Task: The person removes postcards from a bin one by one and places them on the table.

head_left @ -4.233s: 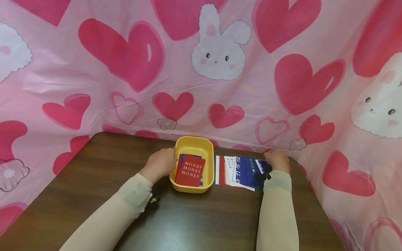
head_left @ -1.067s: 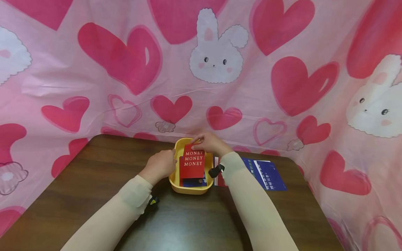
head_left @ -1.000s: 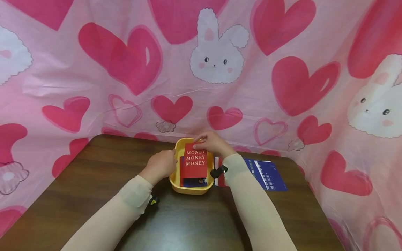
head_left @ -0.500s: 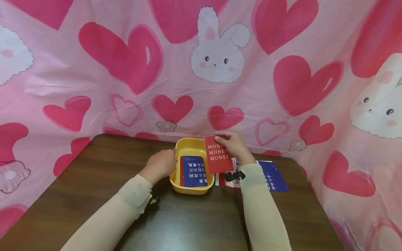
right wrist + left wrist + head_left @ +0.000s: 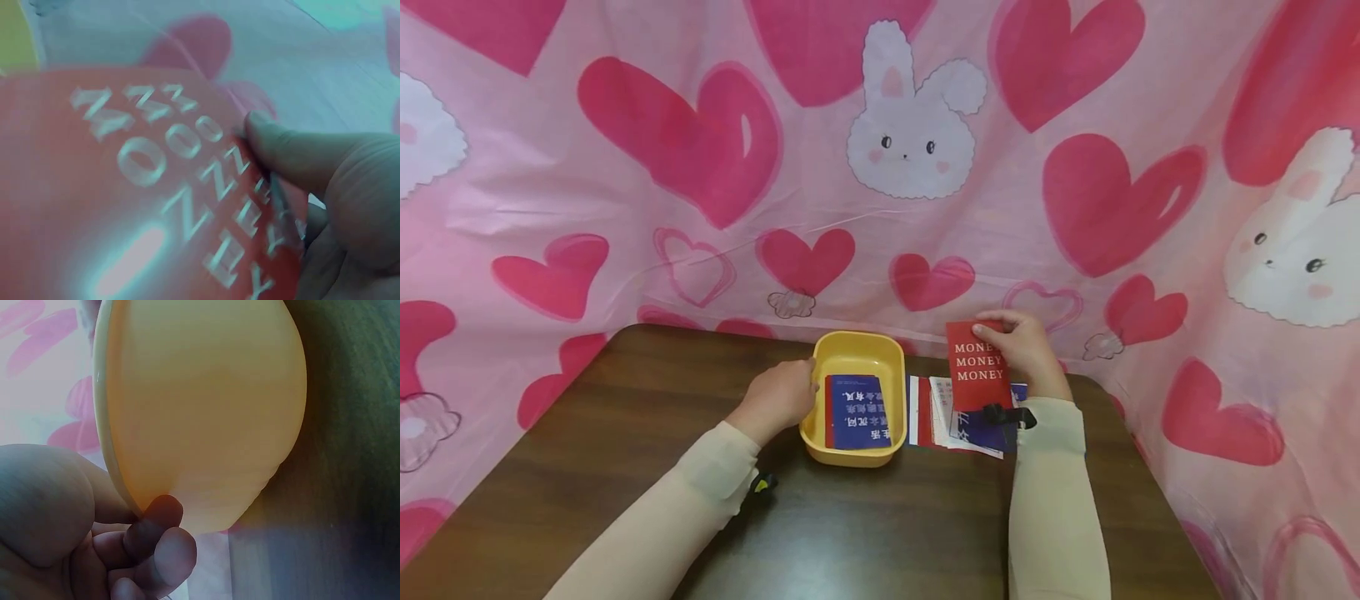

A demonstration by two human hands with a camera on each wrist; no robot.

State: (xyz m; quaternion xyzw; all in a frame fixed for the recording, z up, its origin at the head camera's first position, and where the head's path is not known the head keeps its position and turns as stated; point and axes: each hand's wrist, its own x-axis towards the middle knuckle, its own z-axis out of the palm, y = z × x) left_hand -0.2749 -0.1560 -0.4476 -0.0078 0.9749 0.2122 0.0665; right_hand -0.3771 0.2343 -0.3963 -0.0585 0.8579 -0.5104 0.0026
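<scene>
My right hand [image 5: 1030, 350] pinches a red card [image 5: 977, 364] printed "MONEY MONEY MONEY" by its upper right corner. In the right wrist view the thumb lies over the glossy face of this red card [image 5: 125, 206]. The card hangs over a fanned row of cards [image 5: 946, 417], white, red and blue, lying on the table. My left hand [image 5: 778, 400] grips the left rim of a yellow plastic tray [image 5: 897, 400], with the thumb and fingers on either side of the tray wall [image 5: 206, 412] in the left wrist view. Inside the tray lies a blue card [image 5: 859, 412] with white characters, over a red one.
The brown wooden table [image 5: 865, 533] runs back to a pink curtain [image 5: 820, 192] with hearts and rabbits, close behind the tray. Dark wrist straps with small devices sit on both forearms.
The right hand has lifted the red card out of the tray and carried it right, over the row, baring the blue card beneath. My left hand keeps its hold on the tray.
</scene>
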